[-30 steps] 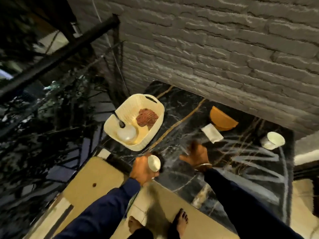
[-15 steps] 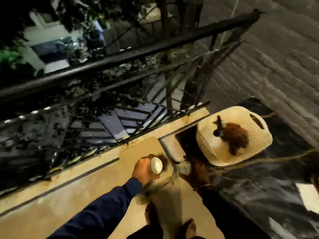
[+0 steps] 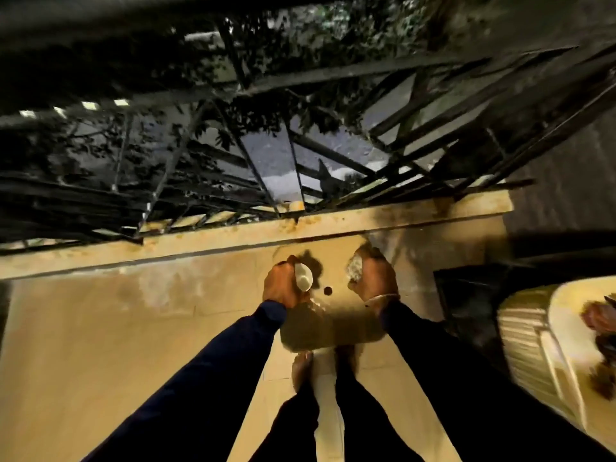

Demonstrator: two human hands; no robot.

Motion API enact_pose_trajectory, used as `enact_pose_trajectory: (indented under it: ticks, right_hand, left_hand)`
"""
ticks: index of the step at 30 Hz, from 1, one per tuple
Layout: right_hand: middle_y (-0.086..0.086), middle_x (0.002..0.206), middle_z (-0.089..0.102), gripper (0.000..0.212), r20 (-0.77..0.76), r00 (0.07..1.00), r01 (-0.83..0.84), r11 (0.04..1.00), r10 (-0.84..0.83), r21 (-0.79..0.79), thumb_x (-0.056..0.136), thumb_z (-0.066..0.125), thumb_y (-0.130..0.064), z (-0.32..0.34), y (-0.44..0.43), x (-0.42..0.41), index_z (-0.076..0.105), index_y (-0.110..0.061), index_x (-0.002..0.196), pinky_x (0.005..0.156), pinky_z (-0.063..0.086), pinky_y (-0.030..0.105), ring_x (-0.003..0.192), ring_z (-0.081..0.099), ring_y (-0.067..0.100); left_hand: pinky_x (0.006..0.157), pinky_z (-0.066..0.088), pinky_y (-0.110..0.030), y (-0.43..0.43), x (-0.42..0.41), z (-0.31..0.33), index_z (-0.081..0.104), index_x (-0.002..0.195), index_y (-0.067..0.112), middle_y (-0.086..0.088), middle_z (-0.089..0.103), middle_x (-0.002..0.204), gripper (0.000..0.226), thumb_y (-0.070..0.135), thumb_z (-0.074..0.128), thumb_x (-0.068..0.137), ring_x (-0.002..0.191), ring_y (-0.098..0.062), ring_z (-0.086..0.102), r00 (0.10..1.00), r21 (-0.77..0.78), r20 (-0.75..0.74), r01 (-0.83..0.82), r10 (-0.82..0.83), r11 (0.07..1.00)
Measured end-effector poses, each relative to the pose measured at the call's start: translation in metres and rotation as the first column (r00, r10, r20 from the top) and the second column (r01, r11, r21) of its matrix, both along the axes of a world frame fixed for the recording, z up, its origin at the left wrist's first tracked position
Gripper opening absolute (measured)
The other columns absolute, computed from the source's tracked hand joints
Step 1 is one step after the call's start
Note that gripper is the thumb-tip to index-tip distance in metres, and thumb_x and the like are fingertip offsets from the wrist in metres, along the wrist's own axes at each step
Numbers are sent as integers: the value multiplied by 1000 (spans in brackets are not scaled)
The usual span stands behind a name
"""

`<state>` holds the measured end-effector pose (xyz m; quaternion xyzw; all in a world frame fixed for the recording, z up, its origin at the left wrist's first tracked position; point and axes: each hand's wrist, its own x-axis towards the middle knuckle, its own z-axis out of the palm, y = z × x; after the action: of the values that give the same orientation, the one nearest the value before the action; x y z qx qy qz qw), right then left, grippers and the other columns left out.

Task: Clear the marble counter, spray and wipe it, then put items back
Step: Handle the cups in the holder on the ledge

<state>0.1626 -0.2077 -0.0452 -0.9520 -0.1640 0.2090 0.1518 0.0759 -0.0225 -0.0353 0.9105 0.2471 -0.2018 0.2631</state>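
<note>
My left hand (image 3: 281, 285) is closed around a small white cup (image 3: 303, 278), held low over the beige floor tiles. My right hand (image 3: 375, 278) grips a small pale, shiny object (image 3: 356, 270); what it is I cannot tell through the blur. Both arms in dark blue sleeves reach out in front of me. The cream plastic basket (image 3: 533, 348) with a brown lump inside (image 3: 600, 320) sits at the right edge on the dark marble counter (image 3: 466, 295), away from both hands.
A black metal railing (image 3: 300, 181) runs along a raised beige ledge (image 3: 233, 238) just past my hands, with foliage and ground far below. A small round drain hole (image 3: 328, 290) lies between my hands. My bare feet (image 3: 301, 368) stand on the tiled floor.
The view swung left from the counter to the floor by the railing. My left hand kept the white cup; my right hand came off the counter holding a small pale object.
</note>
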Motion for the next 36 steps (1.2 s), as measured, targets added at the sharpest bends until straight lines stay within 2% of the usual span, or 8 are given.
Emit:
enact_pose_trajectory:
  ticks: [6, 14, 22, 24, 27, 30, 33, 36]
  right_hand:
    - [18, 108, 65, 42, -111, 992, -72, 996, 66, -48, 74, 73, -19, -46, 16, 34, 61, -5, 112, 84, 50, 37, 100, 61, 37]
    - [20, 118, 62, 36, -197, 979, -74, 992, 54, -99, 86, 63, -14, -72, 26, 43, 60, 0, 119, 87, 43, 30, 109, 57, 35]
    - [21, 129, 55, 75, -140, 986, -109, 986, 91, -129, 66, 79, -24, -81, 31, 41, 49, -5, 132, 93, 51, 39, 114, 57, 38]
    - [19, 137, 48, 96, -76, 985, -163, 977, 153, -139, 57, 84, -34, -87, 29, 40, 41, -7, 139, 103, 46, 42, 125, 49, 37]
    - [15, 142, 43, 98, -57, 984, -177, 975, 171, -134, 59, 82, -45, -80, 26, 36, 39, -10, 140, 110, 37, 42, 132, 41, 33]
    - [17, 134, 51, 84, -83, 986, -153, 982, 144, -110, 65, 80, -47, -61, 20, 30, 48, -7, 133, 103, 43, 44, 124, 48, 35]
    - [16, 132, 52, 88, 51, 985, -155, 980, 162, -128, 57, 81, -56, -26, 7, 24, 52, -10, 126, 97, 46, 44, 120, 51, 34]
    - [19, 134, 52, 85, 139, 981, -124, 989, 134, -77, 60, 80, -53, 23, -5, 10, 53, -8, 127, 97, 46, 45, 120, 51, 38]
  left_hand:
    - [81, 55, -39, 18, 28, -55, 55, 126, 15, -12, 66, 116, 72, 39, 87, 66, 102, -34, 65, 998, 7, -11, -68, 69, 998]
    - [81, 54, -36, 17, 43, -82, 57, 124, 18, -8, 67, 117, 72, 49, 84, 66, 100, -29, 66, 997, 1, -59, -50, 50, 999]
    - [79, 51, -35, 16, 46, -91, 57, 122, 17, -9, 67, 115, 72, 47, 87, 64, 100, -28, 65, 997, 49, -81, -4, 8, 999]
    - [78, 52, -35, 16, 46, -93, 54, 122, 16, -9, 67, 114, 72, 46, 86, 65, 99, -28, 65, 994, 75, -104, 29, -21, 997]
    - [78, 52, -36, 13, 43, -91, 47, 126, 18, -8, 63, 115, 79, 49, 85, 64, 101, -29, 63, 992, 79, -120, 55, -45, 995]
    - [91, 49, -38, 8, 37, -77, 37, 136, 19, -12, 54, 127, 90, 46, 85, 64, 115, -31, 55, 991, 79, -101, 98, -90, 992]
    - [114, 31, -39, 0, 35, -42, 28, 148, 12, -16, 39, 147, 105, 45, 85, 66, 136, -34, 36, 975, 149, -100, 214, -201, 965]
    - [122, 17, -40, -14, 31, 3, 25, 151, 8, -16, 27, 157, 104, 53, 77, 73, 145, -32, 23, 948, 178, -31, 318, -318, 931]
